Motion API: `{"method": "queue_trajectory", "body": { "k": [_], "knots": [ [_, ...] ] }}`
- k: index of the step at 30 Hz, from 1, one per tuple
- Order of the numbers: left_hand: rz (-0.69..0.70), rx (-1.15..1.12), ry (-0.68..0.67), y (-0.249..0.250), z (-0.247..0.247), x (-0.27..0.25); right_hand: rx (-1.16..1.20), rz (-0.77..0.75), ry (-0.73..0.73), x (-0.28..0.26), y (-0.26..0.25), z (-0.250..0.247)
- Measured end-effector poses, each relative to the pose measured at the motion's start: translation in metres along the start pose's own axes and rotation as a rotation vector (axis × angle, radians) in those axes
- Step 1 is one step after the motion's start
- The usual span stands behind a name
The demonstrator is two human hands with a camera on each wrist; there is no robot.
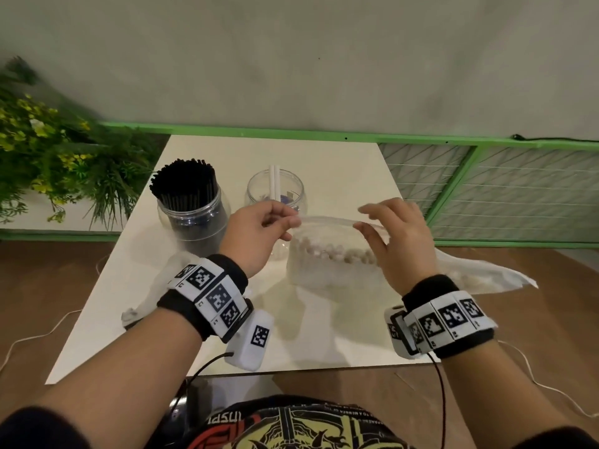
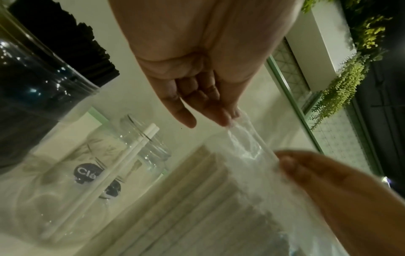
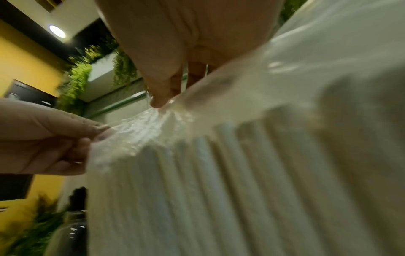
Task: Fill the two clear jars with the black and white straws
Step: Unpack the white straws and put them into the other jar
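Note:
On the white table [image 1: 324,335] a clear jar [image 1: 194,215] at the back left is packed with black straws [image 1: 186,183]. Beside it a second clear jar [image 1: 275,189] holds two white straws [image 1: 275,181]. In front of the jars a clear plastic bag of white straws [image 1: 330,260] stands upright between my hands. My left hand [image 1: 290,226] pinches the left end of the bag's top edge. My right hand [image 1: 363,218] pinches the right end, its other fingers spread. The left wrist view shows the bag's mouth [image 2: 245,143] stretched between both hands; the right wrist view shows the straws [image 3: 219,181] close up, blurred.
An empty plastic wrapper [image 1: 152,286] lies at the table's left edge, and another limp bag [image 1: 486,273] hangs over the right edge. A leafy plant [image 1: 48,157] stands to the left. A green-framed mesh fence [image 1: 502,189] runs behind. Thin cables trail on the floor.

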State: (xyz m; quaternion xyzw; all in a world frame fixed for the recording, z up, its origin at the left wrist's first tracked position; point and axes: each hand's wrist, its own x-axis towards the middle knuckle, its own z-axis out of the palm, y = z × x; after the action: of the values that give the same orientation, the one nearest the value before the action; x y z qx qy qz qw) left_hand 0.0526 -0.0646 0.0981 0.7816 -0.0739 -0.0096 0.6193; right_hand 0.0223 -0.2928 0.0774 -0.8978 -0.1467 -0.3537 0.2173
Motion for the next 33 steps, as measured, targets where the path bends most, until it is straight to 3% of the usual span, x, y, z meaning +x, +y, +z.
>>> {"method": "queue_trajectory", "body": {
  "k": [5,14,20,25,29,33],
  "knots": [
    [0.072,0.098,0.043,0.000,-0.001,0.002,0.056,-0.054,-0.089,0.021,-0.042,0.033],
    [0.137,0.244,0.091,0.006,0.002,0.015,0.061,0.047,0.010,0.037,-0.048,0.049],
    [0.001,0.127,0.304,0.002,-0.022,0.040,-0.175,0.163,0.044,0.023,0.009,-0.004],
    [-0.057,0.000,0.386,-0.004,-0.027,0.055,-0.295,0.346,0.122,0.002,0.068,-0.038],
    [-0.060,-0.031,0.379,-0.007,-0.024,0.062,-0.226,0.471,0.146,-0.006,0.091,-0.046],
    [-0.083,0.011,0.360,-0.008,-0.023,0.065,-0.091,0.499,0.199,-0.007,0.094,-0.048]
  ]
}}
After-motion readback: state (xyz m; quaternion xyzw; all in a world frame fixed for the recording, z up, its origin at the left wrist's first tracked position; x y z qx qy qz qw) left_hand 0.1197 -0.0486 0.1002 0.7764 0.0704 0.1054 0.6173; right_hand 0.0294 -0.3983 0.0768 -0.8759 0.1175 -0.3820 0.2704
